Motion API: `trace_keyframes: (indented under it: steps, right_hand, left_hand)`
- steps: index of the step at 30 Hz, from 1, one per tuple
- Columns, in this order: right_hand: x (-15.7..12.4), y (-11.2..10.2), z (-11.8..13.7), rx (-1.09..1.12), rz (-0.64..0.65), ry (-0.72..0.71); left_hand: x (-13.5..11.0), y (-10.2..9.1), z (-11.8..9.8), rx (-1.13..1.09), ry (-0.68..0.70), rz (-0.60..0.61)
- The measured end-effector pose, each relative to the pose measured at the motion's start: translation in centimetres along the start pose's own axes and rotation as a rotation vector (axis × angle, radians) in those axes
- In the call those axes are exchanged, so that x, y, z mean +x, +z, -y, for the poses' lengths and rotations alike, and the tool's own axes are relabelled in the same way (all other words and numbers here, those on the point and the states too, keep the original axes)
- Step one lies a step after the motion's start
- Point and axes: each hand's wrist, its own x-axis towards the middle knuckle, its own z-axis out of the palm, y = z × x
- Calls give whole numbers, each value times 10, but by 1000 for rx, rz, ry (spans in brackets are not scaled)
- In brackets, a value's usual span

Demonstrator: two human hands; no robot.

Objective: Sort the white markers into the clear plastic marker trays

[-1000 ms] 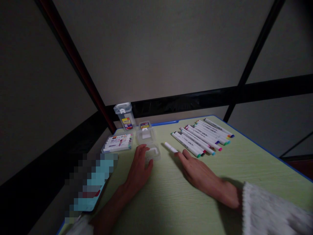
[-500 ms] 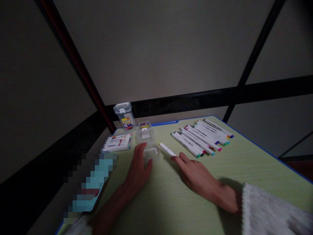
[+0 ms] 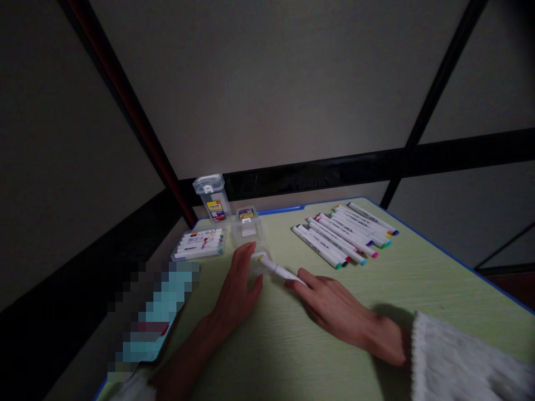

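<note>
My right hand (image 3: 334, 306) pinches the near end of a white marker (image 3: 278, 269), whose far tip lies at the mouth of a small clear plastic box (image 3: 256, 245) on the pale green table (image 3: 326, 356). My left hand (image 3: 239, 289) rests on the table with its fingers curled against the left side of that box. A row of several white markers with coloured caps (image 3: 345, 234) lies to the right, beyond my right hand.
A flat clear case of markers (image 3: 199, 244) lies at the back left, with a tall clear lidded box (image 3: 211, 197) behind it. A blurred-out object (image 3: 150, 317) sits at the left edge. Dark frame bars and a plain wall stand behind the table.
My right hand has carried the white marker leftward from beside the row to the clear box. My left hand stayed at the box, shifting only slightly.
</note>
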Motion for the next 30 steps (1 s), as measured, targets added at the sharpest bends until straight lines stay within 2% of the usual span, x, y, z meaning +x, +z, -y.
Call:
trace_keyframes:
  steps: [6, 13, 16, 22, 30]
  right_hand:
    - [0, -1, 1, 10, -12, -40]
    - [0, 2, 2, 62, -59, -76]
    - [0, 3, 2, 167, -81, -56]
    - [0, 1, 3, 312, -95, 66]
    - [0, 2, 1, 399, -112, 74]
  left_hand:
    - [0, -1, -2, -5, 73, 65]
    - [-1, -6, -10, -152, 63, 106]
    - [3, -10, -15, -241, -18, 104]
    - [8, -9, -13, -454, -286, 92]
    - [13, -9, -14, -653, -429, 19]
